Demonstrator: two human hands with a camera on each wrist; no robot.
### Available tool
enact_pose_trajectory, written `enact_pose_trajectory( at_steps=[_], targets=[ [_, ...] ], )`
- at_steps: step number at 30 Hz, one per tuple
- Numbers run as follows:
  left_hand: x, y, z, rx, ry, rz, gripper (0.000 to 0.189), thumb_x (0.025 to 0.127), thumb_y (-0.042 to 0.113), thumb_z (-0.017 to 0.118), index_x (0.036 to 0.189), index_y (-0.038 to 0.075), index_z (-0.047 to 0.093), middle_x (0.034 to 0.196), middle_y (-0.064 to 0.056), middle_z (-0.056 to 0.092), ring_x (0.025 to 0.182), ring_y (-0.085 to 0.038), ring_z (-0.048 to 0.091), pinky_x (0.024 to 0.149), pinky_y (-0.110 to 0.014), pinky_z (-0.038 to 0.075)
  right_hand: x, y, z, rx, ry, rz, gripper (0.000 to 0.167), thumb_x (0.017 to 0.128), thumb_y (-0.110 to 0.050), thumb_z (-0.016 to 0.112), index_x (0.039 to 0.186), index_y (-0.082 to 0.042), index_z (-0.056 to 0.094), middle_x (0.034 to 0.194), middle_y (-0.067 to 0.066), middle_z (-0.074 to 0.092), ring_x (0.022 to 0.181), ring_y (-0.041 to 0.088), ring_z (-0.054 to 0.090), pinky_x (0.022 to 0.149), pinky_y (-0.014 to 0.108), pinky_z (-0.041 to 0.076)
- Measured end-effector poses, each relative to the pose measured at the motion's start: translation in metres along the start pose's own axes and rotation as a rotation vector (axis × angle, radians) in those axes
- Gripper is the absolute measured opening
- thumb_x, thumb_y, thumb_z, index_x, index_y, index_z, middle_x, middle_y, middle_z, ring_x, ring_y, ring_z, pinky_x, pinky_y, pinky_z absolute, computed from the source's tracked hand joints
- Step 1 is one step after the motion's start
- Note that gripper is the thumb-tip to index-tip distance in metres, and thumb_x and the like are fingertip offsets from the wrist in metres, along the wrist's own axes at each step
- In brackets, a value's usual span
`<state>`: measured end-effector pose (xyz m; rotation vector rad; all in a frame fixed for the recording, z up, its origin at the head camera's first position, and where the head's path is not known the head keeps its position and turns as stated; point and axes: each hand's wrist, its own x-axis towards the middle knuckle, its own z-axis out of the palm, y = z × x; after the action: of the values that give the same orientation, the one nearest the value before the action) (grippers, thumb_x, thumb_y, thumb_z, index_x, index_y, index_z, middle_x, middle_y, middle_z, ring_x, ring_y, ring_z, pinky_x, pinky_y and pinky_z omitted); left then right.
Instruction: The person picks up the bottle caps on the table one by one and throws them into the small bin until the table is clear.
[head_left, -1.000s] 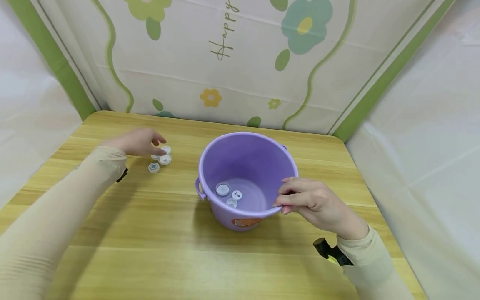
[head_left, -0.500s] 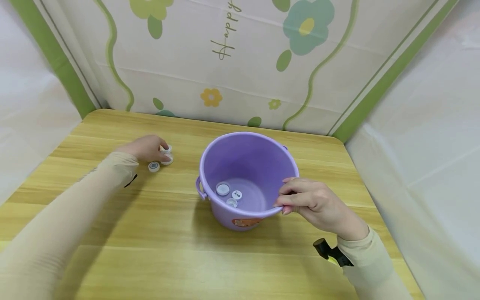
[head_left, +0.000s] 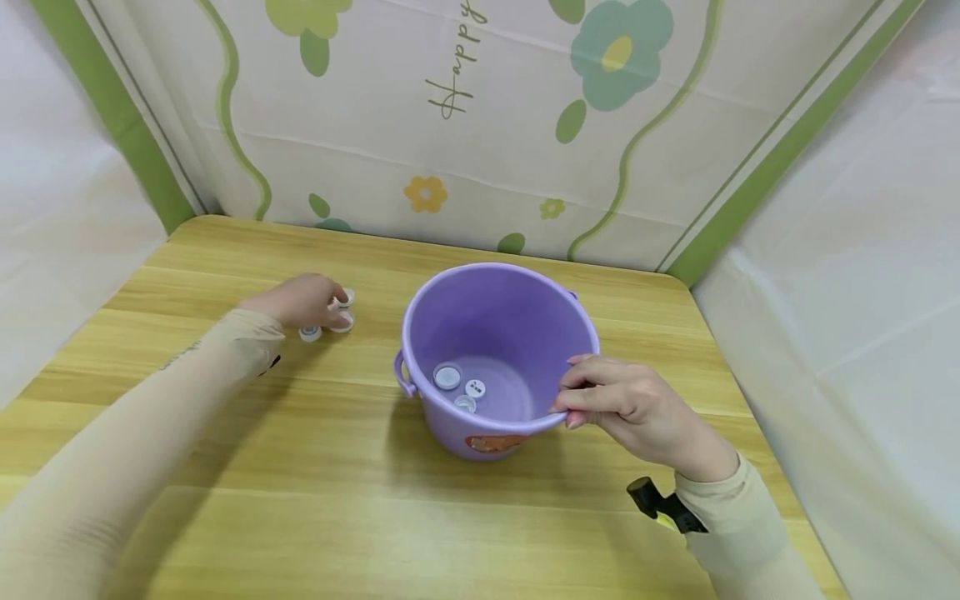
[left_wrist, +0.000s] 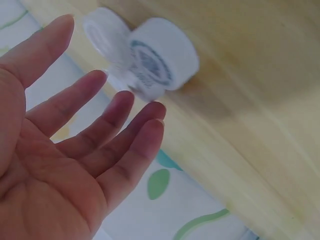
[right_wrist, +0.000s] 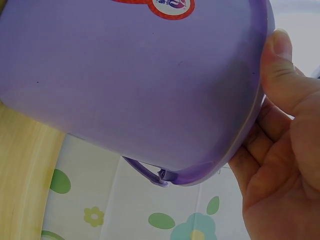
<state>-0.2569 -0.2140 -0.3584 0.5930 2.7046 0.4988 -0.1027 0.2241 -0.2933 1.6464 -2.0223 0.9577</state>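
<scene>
My left hand (head_left: 298,302) reaches over a small cluster of round white caps at the left of the table. One cap (head_left: 310,334) sits below the hand, and another (head_left: 345,322) lies at its fingertips. In the left wrist view the fingers are spread and loosely bent, with a printed cap (left_wrist: 167,52) and a paler round cap (left_wrist: 106,34) just beyond them. My right hand (head_left: 641,408) pinches the rim of a purple bucket (head_left: 510,321), thumb outside. Inside the bucket, on its floor, lie a larger round cap (head_left: 447,377), a printed cap (head_left: 476,389) and a clear one (head_left: 465,404).
The bucket stands upright on the wooden table (head_left: 360,517), its handle (head_left: 403,375) hanging down at the left side. A flower-patterned curtain (head_left: 360,108) rises behind the table, with pale sheets (head_left: 847,350) on both sides.
My left hand came down onto the caps and moved right; the caps near its fingertips shifted slightly right. The right hand and bucket stay put.
</scene>
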Motion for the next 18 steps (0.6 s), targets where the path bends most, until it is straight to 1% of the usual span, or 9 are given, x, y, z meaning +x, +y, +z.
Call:
enact_pose_trajectory(
  at_steps=[2, 3, 5, 8, 11, 15, 18],
  targets=[
    [-0.002, 0.005, 0.001, 0.013, 0.010, 0.018, 0.047, 0.091, 0.023, 0.072, 0.125, -0.008, 0.062, 0.124, -0.026, 0.062, 0.117, -0.045, 0.055, 0.102, -0.058, 0.040, 0.000, 0.000, 0.000, -0.006, 0.000, 0.000, 0.019, 0.095, -0.021, 0.064, 0.092, -0.005, 0.074, 0.090, 0.005, 0.066, 0.080, 0.018, 0.065, 0.105, 0.034, 0.043],
    [-0.003, 0.006, 0.002, 0.018, 0.015, 0.030, 0.046, 0.090, 0.022, 0.073, 0.123, -0.008, 0.063, 0.121, -0.025, 0.063, 0.115, -0.045, 0.056, 0.100, -0.058, 0.041, 0.000, 0.000, 0.000, -0.008, 0.000, -0.001, 0.019, 0.095, -0.021, 0.064, 0.092, -0.005, 0.074, 0.090, 0.005, 0.066, 0.080, 0.019, 0.065, 0.105, 0.034, 0.043],
    [-0.005, 0.009, 0.003, 0.029, 0.027, 0.048, 0.043, 0.088, 0.019, 0.075, 0.119, -0.009, 0.066, 0.114, -0.024, 0.066, 0.108, -0.042, 0.060, 0.096, -0.056, 0.044, 0.000, 0.000, -0.001, -0.016, 0.001, 0.000, 0.019, 0.095, -0.022, 0.064, 0.092, -0.006, 0.074, 0.090, 0.005, 0.066, 0.080, 0.018, 0.066, 0.105, 0.034, 0.043],
    [-0.008, 0.012, 0.005, 0.061, 0.050, 0.073, 0.041, 0.085, 0.017, 0.078, 0.115, -0.009, 0.068, 0.106, -0.022, 0.067, 0.097, -0.037, 0.062, 0.090, -0.054, 0.048, 0.001, -0.001, -0.001, -0.025, -0.001, 0.001, 0.019, 0.095, -0.022, 0.064, 0.092, -0.006, 0.074, 0.090, 0.005, 0.066, 0.080, 0.018, 0.066, 0.105, 0.034, 0.042],
    [-0.011, 0.012, 0.007, 0.085, 0.062, 0.078, 0.039, 0.084, 0.017, 0.078, 0.114, -0.007, 0.069, 0.105, -0.021, 0.063, 0.095, -0.036, 0.059, 0.088, -0.054, 0.048, 0.001, -0.001, -0.001, -0.023, -0.002, 0.001, 0.019, 0.095, -0.022, 0.064, 0.092, -0.006, 0.074, 0.090, 0.005, 0.066, 0.080, 0.018, 0.066, 0.105, 0.035, 0.042],
    [-0.011, 0.011, 0.009, 0.054, 0.042, 0.077, 0.029, 0.087, 0.013, 0.075, 0.111, -0.003, 0.069, 0.099, -0.016, 0.065, 0.091, -0.032, 0.061, 0.083, -0.050, 0.049, 0.001, -0.001, -0.001, -0.018, -0.001, 0.003, 0.020, 0.095, -0.022, 0.064, 0.092, -0.006, 0.075, 0.090, 0.005, 0.067, 0.081, 0.019, 0.066, 0.105, 0.035, 0.042],
    [-0.011, 0.010, 0.011, 0.031, 0.027, 0.075, 0.027, 0.089, 0.011, 0.073, 0.111, -0.003, 0.067, 0.095, -0.011, 0.068, 0.088, -0.027, 0.063, 0.081, -0.047, 0.051, 0.000, 0.000, -0.001, -0.019, 0.000, 0.002, 0.020, 0.095, -0.022, 0.064, 0.093, -0.005, 0.075, 0.090, 0.005, 0.067, 0.081, 0.019, 0.066, 0.105, 0.034, 0.042]
  ],
)
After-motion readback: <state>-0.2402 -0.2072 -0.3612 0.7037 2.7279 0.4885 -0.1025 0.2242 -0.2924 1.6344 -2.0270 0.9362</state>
